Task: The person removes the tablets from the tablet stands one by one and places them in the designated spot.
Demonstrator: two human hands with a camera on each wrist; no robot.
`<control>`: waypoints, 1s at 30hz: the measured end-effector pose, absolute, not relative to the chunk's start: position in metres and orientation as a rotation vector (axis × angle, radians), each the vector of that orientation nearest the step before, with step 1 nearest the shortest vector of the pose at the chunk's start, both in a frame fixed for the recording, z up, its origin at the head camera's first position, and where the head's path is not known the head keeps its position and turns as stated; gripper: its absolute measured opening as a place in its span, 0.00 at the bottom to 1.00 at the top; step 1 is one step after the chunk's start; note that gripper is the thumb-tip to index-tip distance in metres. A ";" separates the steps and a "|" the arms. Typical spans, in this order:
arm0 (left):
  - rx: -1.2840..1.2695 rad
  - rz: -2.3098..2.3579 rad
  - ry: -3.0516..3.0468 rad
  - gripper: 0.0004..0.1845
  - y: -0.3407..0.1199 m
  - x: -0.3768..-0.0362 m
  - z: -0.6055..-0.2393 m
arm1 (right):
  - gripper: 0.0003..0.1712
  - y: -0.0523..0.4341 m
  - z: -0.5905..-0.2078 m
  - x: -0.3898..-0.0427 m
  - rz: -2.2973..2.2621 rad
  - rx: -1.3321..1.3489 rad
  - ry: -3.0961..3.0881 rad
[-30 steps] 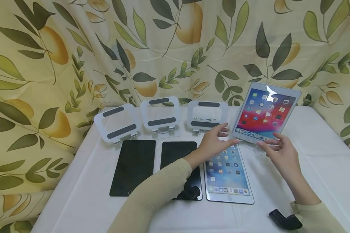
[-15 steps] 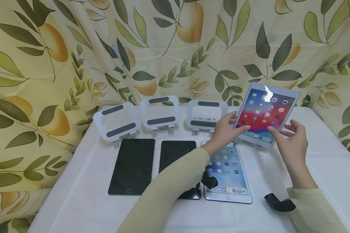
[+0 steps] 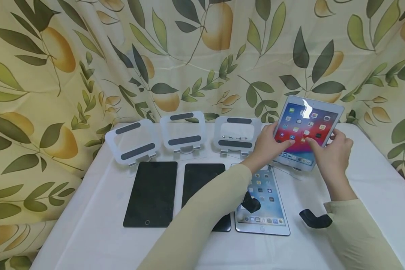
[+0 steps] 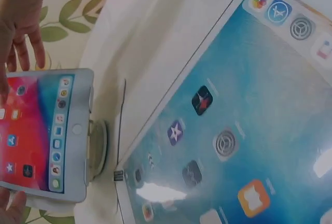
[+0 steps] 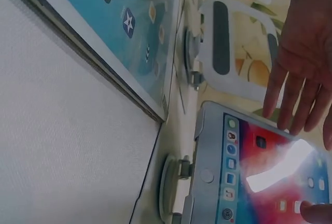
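Observation:
A lit tablet (image 3: 307,123) stands tilted back on a stand at the table's back right. My left hand (image 3: 279,138) pinches its left edge, thumb on the screen and fingers reaching past the edge. My right hand (image 3: 327,144) grips its right side, thumb on the screen and fingers round the edge. In the left wrist view, the same tablet (image 4: 36,130) sits on its round stand foot (image 4: 96,149). The right wrist view shows the left hand's fingers (image 5: 290,94) lying straight at the edge of this tablet (image 5: 249,167).
A second lit tablet (image 3: 266,195) lies flat under my left forearm, beside two dark tablets (image 3: 152,193) (image 3: 202,180). Three empty white stands (image 3: 133,142) (image 3: 183,131) (image 3: 236,133) line the back of the white table (image 3: 98,225). A leaf-print curtain hangs behind.
Both hands have risen from below the upright tablet's bottom edge to its sides. They hovered with loose fingers before; now each has a thumb on the screen.

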State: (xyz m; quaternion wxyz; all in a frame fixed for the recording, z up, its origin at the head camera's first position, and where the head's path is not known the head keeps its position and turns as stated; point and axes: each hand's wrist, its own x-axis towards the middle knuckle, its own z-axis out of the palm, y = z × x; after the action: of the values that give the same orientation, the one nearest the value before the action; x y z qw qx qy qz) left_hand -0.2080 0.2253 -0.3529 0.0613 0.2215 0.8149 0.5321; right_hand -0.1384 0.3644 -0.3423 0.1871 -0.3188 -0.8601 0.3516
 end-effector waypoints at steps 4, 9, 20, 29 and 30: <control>0.607 1.593 2.487 0.36 0.229 -0.202 -0.347 | 0.44 0.364 -0.344 -0.138 1.009 -0.904 -2.397; 0.571 1.530 2.534 0.37 0.232 -0.200 -0.345 | 0.42 0.366 -0.344 -0.139 1.019 -0.893 -2.386; 0.585 1.658 2.445 0.36 0.225 -0.213 -0.357 | 0.37 0.363 -0.348 -0.138 1.045 -0.902 -2.353; 0.743 1.502 2.636 0.29 0.227 -0.218 -0.365 | 0.37 0.368 -0.354 -0.129 0.982 -0.850 -2.337; 0.742 1.499 2.651 0.28 0.227 -0.218 -0.365 | 0.36 0.369 -0.356 -0.129 0.963 -0.845 -2.331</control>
State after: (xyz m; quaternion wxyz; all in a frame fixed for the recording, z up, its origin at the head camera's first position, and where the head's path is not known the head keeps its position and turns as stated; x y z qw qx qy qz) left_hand -0.2181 0.2266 -0.3652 0.0033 0.2366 0.8457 0.4783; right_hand -0.1285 0.3694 -0.3558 0.2387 -0.3084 -0.8510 0.3517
